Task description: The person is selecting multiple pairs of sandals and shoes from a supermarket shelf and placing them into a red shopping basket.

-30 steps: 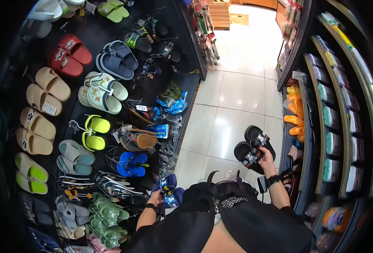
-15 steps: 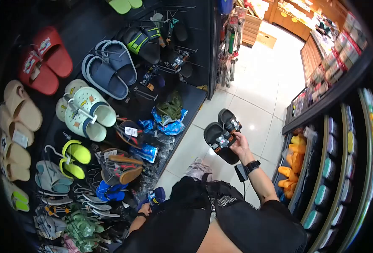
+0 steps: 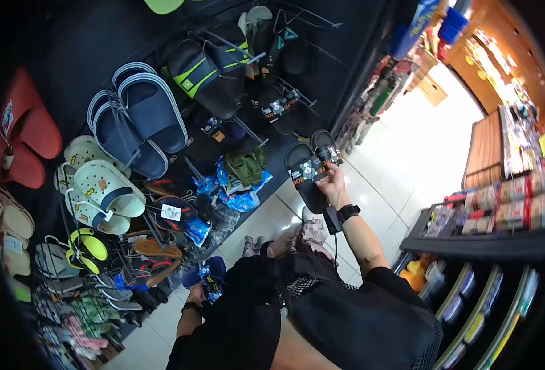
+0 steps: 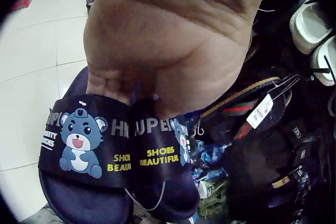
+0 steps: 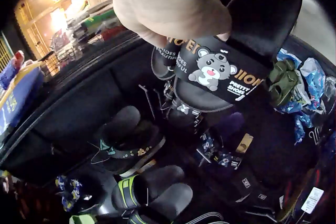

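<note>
My right hand grips a pair of black slide sandals by the straps, held out in front of the rack. In the right wrist view their strap shows a grey bear and orange letters. Down by the lower shelf, my left hand holds a pair of navy slide sandals. A blue bear and yellow words mark their straps in the left wrist view, where the fingertips are tucked in at the strap edges.
Hooks on the dark rack carry blue slides, cream clogs and black-and-green slides. Olive sandals lie on blue wrapping on the ledge. Packaged goods line shelves at the right, beyond the tiled floor.
The view has swung right and nearer the rack. My right hand has brought the black slides from over the floor toward the rack's hooks. The navy slides stay in my left hand.
</note>
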Available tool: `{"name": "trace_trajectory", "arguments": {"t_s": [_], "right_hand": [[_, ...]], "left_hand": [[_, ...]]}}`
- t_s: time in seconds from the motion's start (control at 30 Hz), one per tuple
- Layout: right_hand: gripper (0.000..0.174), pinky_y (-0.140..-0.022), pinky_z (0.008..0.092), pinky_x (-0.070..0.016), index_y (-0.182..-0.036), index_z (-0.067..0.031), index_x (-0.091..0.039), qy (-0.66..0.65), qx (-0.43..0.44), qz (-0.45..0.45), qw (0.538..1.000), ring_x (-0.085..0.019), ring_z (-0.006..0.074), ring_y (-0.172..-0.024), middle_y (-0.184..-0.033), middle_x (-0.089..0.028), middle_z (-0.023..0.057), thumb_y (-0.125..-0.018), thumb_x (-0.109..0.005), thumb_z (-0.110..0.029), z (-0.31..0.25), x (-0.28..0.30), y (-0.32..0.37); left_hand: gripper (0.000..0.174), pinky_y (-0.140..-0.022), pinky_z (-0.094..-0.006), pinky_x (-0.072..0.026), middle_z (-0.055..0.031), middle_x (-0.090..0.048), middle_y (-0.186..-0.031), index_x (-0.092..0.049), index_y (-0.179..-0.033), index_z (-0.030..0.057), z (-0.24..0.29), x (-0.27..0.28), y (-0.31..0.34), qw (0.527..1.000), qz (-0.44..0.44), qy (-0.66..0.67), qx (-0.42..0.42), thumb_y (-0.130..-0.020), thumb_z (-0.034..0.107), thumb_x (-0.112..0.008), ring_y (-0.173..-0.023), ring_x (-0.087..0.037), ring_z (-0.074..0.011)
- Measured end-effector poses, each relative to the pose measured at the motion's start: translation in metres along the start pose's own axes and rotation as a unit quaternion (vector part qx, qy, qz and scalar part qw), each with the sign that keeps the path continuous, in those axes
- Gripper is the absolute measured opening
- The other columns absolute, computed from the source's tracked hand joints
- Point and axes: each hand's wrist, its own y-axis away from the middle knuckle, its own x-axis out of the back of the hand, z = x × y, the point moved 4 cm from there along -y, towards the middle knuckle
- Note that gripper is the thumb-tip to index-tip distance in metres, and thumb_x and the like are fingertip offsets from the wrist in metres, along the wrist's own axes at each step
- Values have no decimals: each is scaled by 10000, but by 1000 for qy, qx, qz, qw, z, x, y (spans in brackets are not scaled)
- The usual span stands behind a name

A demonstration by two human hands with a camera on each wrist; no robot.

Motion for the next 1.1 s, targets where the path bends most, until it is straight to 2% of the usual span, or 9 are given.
{"name": "trace_trajectory", "arguments": {"t_s": [0.07,0.1,0.17,0.37,0.67,0.93,1.03,1.07,1.1], "right_hand": [[57,-780,374,-372,-785,-108,-567,13,-28,5,1000,-590,212,-762,-851,-631,43,-772,-544,-159,-22,-22,-31],[65,-774,378,-384,-725,-123,-552,11,-27,-5,1000,-592,216,-763,-822,-629,46,-774,-547,-166,-32,-30,-45],[190,-755,387,-422,-597,-151,-501,0,-36,-9,999,-595,224,-763,-757,-620,56,-780,-547,-172,-48,-43,-70],[114,-806,422,-403,-666,-120,-515,23,-91,-7,996,-587,246,-805,-798,-616,84,-743,-588,-160,-90,-68,-129],[156,-878,458,-393,-608,-86,-523,-14,-135,-21,991,-559,273,-885,-840,-615,103,-757,-560,-113,-94,-75,-156],[107,-887,444,-393,-759,-41,-563,-15,-165,-43,985,-552,267,-913,-838,-613,118,-763,-580,-147,-90,-93,-152],[253,-839,371,-364,-566,-131,-431,3,-192,-65,979,-484,211,-708,-638,-480,46,-753,-591,-190,-92,-105,-179],[280,-825,370,-358,-548,-143,-412,-1,-187,-94,978,-446,194,-661,-610,-445,37,-763,-578,-213,-97,-119,-182],[305,-806,366,-381,-528,-123,-426,16,-200,-54,978,-454,201,-627,-567,-449,50,-787,-546,-229,-98,-118,-187]], "left_hand": [[214,-442,-340,-408,-30,-517,-645,-550,-766,91,-15,-24,-17,999,26,29,6,-848,284,-511,-515,-492,-155],[224,-484,-334,-428,-49,-566,-723,-581,-882,76,-3,-38,4,997,5,-66,-26,-849,282,-500,-578,-529,-161],[240,-541,-311,-451,-48,-589,-769,-589,-917,70,-11,-68,42,1000,31,-3,3,-855,278,-485,-635,-554,-162],[322,-773,-357,-491,-71,-593,-947,-525,-1088,71,-16,-129,85,986,-82,84,-116,-887,306,-438,-872,-597,-210],[340,-739,-347,-485,-73,-566,-1026,-507,-1133,90,-6,-189,118,987,-46,89,-129,-876,307,-461,-893,-574,-196],[333,-722,-340,-469,-80,-550,-1047,-514,-1126,91,3,-226,131,986,-4,116,-121,-864,294,-478,-888,-554,-186],[399,-778,-354,-455,-110,-470,-1186,-445,-1205,97,2,-236,113,985,-48,-47,-158,-873,318,-464,-1013,-499,-194],[399,-778,-354,-455,-110,-470,-1186,-445,-1205,97,-9,-236,92,985,-48,-47,-158,-873,318,-464,-1013,-499,-194],[424,-738,-353,-482,-79,-528,-1099,-436,-1204,98,-4,-246,94,968,-38,-59,-241,-864,347,-485,-948,-549,-191]]}}
